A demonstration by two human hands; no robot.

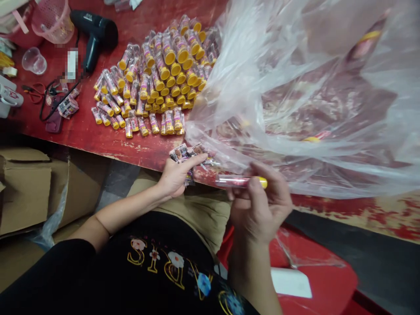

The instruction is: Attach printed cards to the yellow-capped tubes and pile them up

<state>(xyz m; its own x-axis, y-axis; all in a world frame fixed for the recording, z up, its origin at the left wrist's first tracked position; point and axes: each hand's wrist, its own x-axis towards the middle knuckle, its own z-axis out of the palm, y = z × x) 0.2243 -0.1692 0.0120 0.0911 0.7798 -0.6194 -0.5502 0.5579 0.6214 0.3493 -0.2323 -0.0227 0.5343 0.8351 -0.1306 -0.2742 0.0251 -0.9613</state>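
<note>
My right hand (259, 201) is closed around a clear tube with a yellow cap (234, 181), its clear end pointing left. Something pink shows inside the tube. To the left, by the table's front edge, my left hand (177, 175) pinches a few small printed plastic sleeves (182, 153); its thumb stretches over them. Behind that hand stands a big pile of yellow-capped tubes (164, 74), wrapped in printed film. A large translucent plastic bag (236, 83) spreads over the table's right side, with a few loose tubes (316, 137) in it.
A dark hair dryer (95, 33) lies on the red table (108, 140) at the back left. Near it are a pink basket (54, 22), a clear cup (34, 61), red-handled pliers (34, 93) and a cord. Cardboard boxes (29, 192) stand left; a red stool (315, 262) stands right.
</note>
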